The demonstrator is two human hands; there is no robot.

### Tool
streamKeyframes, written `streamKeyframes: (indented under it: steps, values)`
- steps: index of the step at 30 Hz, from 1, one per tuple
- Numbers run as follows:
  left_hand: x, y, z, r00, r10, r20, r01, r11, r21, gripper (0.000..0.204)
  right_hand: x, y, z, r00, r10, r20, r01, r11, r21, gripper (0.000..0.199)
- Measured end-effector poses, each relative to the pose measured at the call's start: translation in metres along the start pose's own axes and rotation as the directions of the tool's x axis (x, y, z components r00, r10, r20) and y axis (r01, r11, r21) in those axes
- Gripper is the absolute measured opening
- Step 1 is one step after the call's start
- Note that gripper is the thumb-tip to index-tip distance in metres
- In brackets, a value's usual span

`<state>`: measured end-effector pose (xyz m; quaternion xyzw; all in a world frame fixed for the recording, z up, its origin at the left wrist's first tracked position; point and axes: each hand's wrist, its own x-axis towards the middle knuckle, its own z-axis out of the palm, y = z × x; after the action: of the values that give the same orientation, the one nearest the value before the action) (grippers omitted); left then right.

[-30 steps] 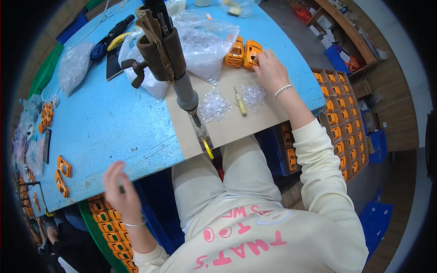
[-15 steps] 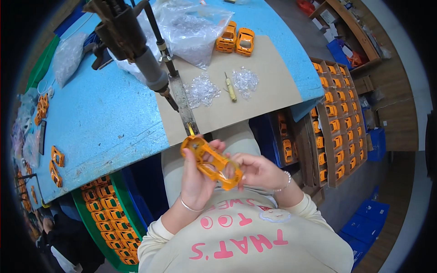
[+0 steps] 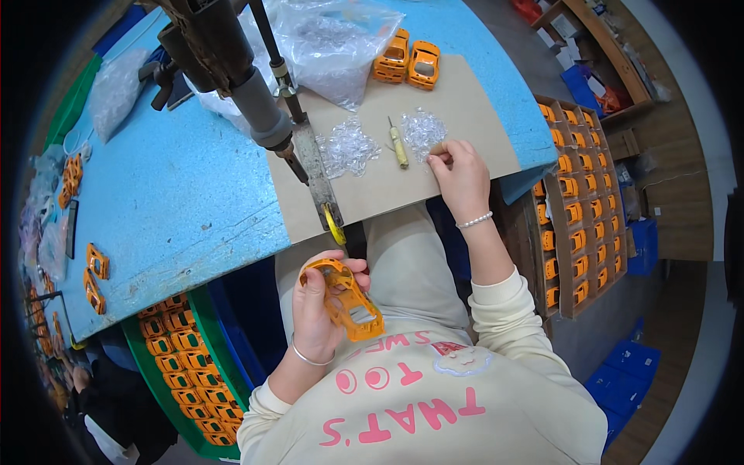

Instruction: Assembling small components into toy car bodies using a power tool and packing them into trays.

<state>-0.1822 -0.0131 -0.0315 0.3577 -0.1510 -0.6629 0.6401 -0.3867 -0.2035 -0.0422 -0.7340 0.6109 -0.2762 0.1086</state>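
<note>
1. An orange toy car shell (image 3: 345,298) sits upside down in the left hand (image 3: 319,310), held over the lap just below the tabletop (image 3: 178,201) edge; the fingers (image 3: 353,267) are wrapped around its front end, with the rear jutting free.
2. The right hand (image 3: 461,170) reaches onto the brown board (image 3: 465,101), its fingers pinched together at the edge of a heap of small clear parts (image 3: 422,128). Whether a piece is already between them cannot be told.
3. A likely risk: the clear pieces are tiny and slippery-looking, so a loose pinch could drop one into the lap or onto the floor.
4. A second heap of clear parts (image 3: 347,147) and a small yellow-handled tool (image 3: 398,145) lie just beside the reaching hand; a careless sweep could scatter them or roll the tool off the board.
5. The suspended power screwdriver (image 3: 248,101) hangs over the board, its tip near the tabletop edge, close above the shell; lifting the shell carelessly could knock against it.
6. Two finished orange cars (image 3: 409,62) rest beside a clear plastic bag (image 3: 325,39).
</note>
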Motion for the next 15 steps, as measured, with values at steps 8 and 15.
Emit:
streamKeyframes:
  steps: [8, 15]
  values:
    - [0.010, -0.004, 0.011, 0.985, -0.162, -0.061, 0.160, 0.987, -0.033, 0.039, -0.004, -0.003, -0.008, 0.995, 0.092, 0.045, -0.101, 0.948, 0.301, 0.005]
    - [0.020, -0.002, 0.032, 0.940, -0.336, -0.057, 0.320, 0.929, -0.187, 0.035, -0.077, -0.056, -0.022, 0.961, -0.196, 0.195, 0.002, 0.712, 0.702, 0.011]
